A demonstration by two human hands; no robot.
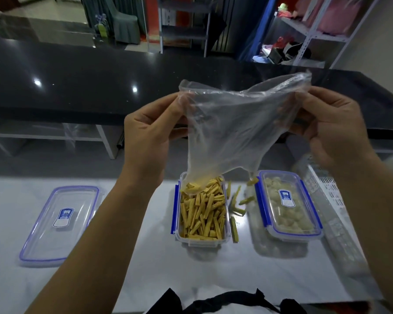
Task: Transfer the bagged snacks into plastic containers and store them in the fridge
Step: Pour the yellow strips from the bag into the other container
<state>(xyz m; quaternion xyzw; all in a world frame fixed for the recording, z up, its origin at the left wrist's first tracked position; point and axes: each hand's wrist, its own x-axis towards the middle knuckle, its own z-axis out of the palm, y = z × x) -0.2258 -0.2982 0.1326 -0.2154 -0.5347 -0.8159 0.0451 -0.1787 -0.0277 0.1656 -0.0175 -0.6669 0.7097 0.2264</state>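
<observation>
I hold a clear plastic bag [232, 130] upside down over the middle container [202, 240]. My left hand [150, 137] pinches its left corner and my right hand [331, 130] pinches its right corner. The bag's mouth hangs just above the open container, which is nearly full of yellow snack sticks [202, 214]. A few sticks remain in the bag's mouth. Several spilled sticks [236, 205] lie on the white table between this container and a closed container [288, 205] of pale round snacks at the right.
A loose container lid [61, 223] with blue seal and label lies flat on the white table [145, 268] at the left. A clear basket [327, 196] stands at the right edge. A black countertop [77, 82] runs behind the table. Shelves stand further back.
</observation>
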